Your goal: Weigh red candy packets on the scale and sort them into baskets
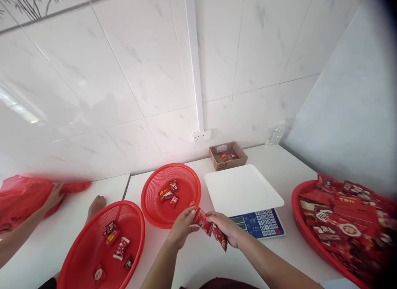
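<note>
Between my two hands, just in front of the scale, are small red wrapped packets. My left hand [181, 229] pinches the upper end of a red packet [202, 221]. Fingers of my right hand [226, 227] are closed on a darker red packet [220, 238], whose pointed end hangs below them; the two packets touch or overlap. Beyond my left hand stands a round red basket [147, 193] with a few wrapped sweets [173, 200] in it. A white-topped weighing scale [243, 189] with a blue keypad sits beyond my right hand.
Another red basket [72, 254] with several sweets tilts at the left. A full red basket [296, 210] of packets stands at right. A cardboard box [228, 162] and clear bottle [275, 135] are by the wall. A co-worker's hand [55, 196] touches a red plastic bag [25, 198].
</note>
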A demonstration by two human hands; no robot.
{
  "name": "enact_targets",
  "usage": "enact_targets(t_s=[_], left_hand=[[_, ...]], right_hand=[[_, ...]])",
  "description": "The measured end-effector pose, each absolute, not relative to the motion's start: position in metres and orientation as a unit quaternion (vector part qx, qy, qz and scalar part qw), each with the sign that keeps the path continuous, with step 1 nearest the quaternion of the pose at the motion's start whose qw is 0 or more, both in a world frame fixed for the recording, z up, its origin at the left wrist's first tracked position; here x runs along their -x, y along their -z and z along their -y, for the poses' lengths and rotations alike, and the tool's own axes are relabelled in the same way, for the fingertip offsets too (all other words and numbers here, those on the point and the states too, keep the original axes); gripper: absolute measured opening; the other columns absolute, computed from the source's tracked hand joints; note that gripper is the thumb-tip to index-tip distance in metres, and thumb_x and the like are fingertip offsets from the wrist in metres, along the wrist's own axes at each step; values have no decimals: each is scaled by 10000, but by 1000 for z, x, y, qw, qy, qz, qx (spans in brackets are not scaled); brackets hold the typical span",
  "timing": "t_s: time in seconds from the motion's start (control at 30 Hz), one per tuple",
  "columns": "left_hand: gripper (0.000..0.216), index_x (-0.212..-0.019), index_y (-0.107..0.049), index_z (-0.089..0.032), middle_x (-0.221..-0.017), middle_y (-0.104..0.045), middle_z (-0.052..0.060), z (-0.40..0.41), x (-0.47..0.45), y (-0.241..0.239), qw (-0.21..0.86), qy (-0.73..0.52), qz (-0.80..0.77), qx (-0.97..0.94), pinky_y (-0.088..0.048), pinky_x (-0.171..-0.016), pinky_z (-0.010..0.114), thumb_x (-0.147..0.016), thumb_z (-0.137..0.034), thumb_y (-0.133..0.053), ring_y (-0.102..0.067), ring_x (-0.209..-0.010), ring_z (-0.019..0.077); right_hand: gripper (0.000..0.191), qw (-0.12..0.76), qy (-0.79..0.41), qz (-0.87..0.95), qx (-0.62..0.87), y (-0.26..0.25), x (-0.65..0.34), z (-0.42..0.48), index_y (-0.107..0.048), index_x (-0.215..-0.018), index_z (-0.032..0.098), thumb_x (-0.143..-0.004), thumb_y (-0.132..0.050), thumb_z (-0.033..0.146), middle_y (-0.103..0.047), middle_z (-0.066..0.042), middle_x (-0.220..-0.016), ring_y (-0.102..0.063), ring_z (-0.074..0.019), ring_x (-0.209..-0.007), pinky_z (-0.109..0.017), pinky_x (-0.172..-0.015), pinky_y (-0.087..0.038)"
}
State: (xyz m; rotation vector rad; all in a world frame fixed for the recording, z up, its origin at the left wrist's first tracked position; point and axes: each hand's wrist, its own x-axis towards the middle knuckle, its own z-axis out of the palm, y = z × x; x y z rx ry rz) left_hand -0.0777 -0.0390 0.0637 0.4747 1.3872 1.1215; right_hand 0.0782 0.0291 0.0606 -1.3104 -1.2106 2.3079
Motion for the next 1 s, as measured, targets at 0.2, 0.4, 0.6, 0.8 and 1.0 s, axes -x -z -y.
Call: enact_targets(t_s=[0.2, 0.4, 0.6, 0.8, 1.0], left_hand=[[537, -1049, -565, -166, -892, -635, 33, 25, 60, -63, 613, -495, -577, -216, -443, -698, 250, -636, -476, -716, -581, -729, 115], [414, -964, -574, -182, -813, -649, 31, 7, 85, -72, 505, -515, -651, -235, -458, -596, 254, -697, -491, -640, -599, -688, 140], [680, -1370, -286, -266, -1448, -344, 104, -3, 120, -80, 362, -480, -777, -186, -399, -976, 387, -789, -528, -523, -405, -1273, 263], [461, -1266, -443, -226, -1420, -401, 80, 2, 98, -78, 398, -432, -764, -267, -291, -1077, 360, -846, -415, -478, -354, -1313, 223], [369, -1138, -547, -224, -1327, -511, 66, 1, 82, -76, 421, -402, -738, -341, -327, -1057, 352, -802, -376, -552, -419, -1271, 223]], right_hand=[[129, 156, -799, 397, 424, -63, -65, -20, -570, -771, 179, -698, -567, 285, -592, 25, -612, -555, -86, -560, -190, -519, -426], [256, 165, -806, 328, 465, -67, -84, -27, -545, -915, 185, -806, -519, 414, -631, 3, -680, -442, -57, -395, -196, -409, -351], [300, 240, -816, 228, 475, -69, -122, -33, -531, -976, 194, -809, -559, 442, -668, -46, -822, -550, -86, -543, -204, -486, -418], [237, 330, -792, 173, 483, -57, -178, -38, -536, -903, 232, -705, -667, 236, -634, 20, -758, -602, -126, -615, -261, -553, -496], [324, 447, -724, 148, 504, -45, -240, -48, -566, -907, 212, -620, -669, 101, -669, -17, -800, -651, -167, -679, -346, -666, -549]])
